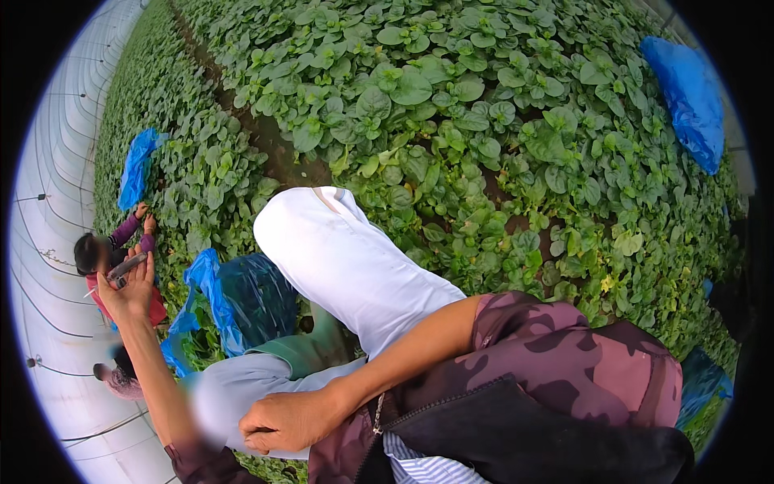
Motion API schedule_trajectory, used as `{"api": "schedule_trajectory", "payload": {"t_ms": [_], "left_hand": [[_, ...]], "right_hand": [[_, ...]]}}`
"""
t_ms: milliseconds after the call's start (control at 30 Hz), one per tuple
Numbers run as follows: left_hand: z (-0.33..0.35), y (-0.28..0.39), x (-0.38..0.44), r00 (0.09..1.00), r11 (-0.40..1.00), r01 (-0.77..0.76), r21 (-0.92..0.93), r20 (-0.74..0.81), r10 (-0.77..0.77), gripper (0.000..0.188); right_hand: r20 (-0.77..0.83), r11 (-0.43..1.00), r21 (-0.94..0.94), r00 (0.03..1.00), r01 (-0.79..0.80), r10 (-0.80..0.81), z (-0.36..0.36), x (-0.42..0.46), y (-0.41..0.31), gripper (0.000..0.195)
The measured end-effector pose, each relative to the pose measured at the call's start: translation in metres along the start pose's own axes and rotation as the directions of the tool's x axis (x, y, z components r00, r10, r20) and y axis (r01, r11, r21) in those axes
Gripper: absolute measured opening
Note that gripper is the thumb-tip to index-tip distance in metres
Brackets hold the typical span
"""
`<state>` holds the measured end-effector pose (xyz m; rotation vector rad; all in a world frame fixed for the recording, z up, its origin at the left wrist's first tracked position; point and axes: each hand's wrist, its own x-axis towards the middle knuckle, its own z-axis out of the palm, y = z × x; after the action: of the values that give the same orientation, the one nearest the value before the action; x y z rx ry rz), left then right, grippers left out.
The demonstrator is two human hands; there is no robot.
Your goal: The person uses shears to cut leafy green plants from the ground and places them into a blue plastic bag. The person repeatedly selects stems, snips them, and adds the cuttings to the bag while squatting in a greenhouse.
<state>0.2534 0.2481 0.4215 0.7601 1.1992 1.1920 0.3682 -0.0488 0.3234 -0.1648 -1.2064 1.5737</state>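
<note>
My left hand (pixel 130 290) is raised at the left, palm showing and fingers spread, with a dark elongated object (pixel 127 266) lying across the fingers; its exact kind is unclear. Lower down, my right hand (pixel 296 423) is curled with its back showing, over the pale trouser leg; nothing shows in it. Between my left hand and the white-clad knee (pixel 320 230) stands an open blue plastic bag (pixel 257 296) with green leaves inside. Leafy green plants (pixel 411 88) grow densely in front of me.
A co-worker in purple sleeves (pixel 124 233) reaches into the plants beside a blue bag (pixel 138 169). Another person (pixel 124 384) is below them. More blue bags (pixel 689 103) lie at the right. A soil furrow (pixel 266 139) divides the plants; greenhouse film (pixel 60 242) curves along the left.
</note>
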Motion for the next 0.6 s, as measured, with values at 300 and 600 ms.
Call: {"api": "schedule_trajectory", "payload": {"t_ms": [300,600], "left_hand": [[0.002,-0.002,-0.059,0.973,0.943,0.115,-0.313,0.229,-0.042,0.071],[-0.017,-0.008,-0.044,0.919,0.863,0.265,-0.429,0.382,-0.092,0.067]], "right_hand": [[-0.168,0.984,-0.048,0.973,-0.171,0.161,-0.009,-0.009,0.023,0.030],[-0.391,0.956,-0.059,0.888,-0.287,0.242,-0.003,-0.019,0.017,0.031]]}}
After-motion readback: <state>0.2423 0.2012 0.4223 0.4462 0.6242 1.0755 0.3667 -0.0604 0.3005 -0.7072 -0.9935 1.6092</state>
